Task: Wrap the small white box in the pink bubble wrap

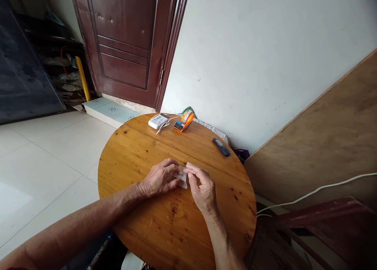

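My left hand point(160, 178) and my right hand point(203, 188) meet over the middle of a round wooden table point(141, 152). Between their fingertips lies a small clear plastic packet with a printed label point(181, 177). The fingers of both hands are curled and pinch the packet from either side, the left from the left edge, the right from the right edge. Much of the packet is covered by my fingers.
At the table's far edge lie a white box with a thin cable point(158, 121), an orange tape dispenser point(183, 122) and a dark small bar point(221, 147). A white wall and a dark red door point(126, 42) stand behind; a wooden board point(324, 144) leans at the right, a white cable point(318, 190) runs beside it.
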`<state>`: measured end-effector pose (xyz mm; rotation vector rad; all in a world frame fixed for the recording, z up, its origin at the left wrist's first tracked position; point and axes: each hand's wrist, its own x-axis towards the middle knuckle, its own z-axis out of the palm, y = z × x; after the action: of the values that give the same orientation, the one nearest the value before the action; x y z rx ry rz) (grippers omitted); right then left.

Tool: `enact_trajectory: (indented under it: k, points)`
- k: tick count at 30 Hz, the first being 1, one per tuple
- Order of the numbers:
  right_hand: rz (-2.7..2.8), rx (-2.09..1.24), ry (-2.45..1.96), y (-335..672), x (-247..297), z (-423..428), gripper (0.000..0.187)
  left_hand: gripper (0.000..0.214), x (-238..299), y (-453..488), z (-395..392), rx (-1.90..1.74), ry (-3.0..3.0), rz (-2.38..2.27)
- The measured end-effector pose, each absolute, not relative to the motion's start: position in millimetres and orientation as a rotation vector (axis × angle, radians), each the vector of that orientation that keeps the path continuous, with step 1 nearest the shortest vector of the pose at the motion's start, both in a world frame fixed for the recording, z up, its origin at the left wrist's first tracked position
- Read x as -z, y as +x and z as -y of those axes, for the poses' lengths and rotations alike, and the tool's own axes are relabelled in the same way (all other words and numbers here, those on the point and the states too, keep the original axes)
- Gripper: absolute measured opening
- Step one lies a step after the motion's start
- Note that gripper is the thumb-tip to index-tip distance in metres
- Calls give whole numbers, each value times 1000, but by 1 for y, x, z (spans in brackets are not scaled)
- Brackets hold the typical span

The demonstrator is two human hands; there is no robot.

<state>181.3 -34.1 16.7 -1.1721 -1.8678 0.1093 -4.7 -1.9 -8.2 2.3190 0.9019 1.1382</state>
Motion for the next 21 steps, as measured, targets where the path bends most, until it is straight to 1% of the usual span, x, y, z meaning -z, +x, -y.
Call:
enact_trajectory:
  k: [5, 12, 17, 21]
  points:
    - [1927, -66, -1206, 181, -16, 33, 29, 25, 10, -4, 1, -1135, 2344, -884]
    - [2114, 223, -1125, 176, -21, 34, 33, 20, 11, -4, -2, -1147, 2342, -888]
    - [2046, 174, -1130, 174, -22, 34, 31, 22, 13, -4, -2, -1138, 2338, -883]
    - [2048, 212, -1089, 172, -21, 35, 32, 24, 14, -5, -3, -1138, 2336, -887]
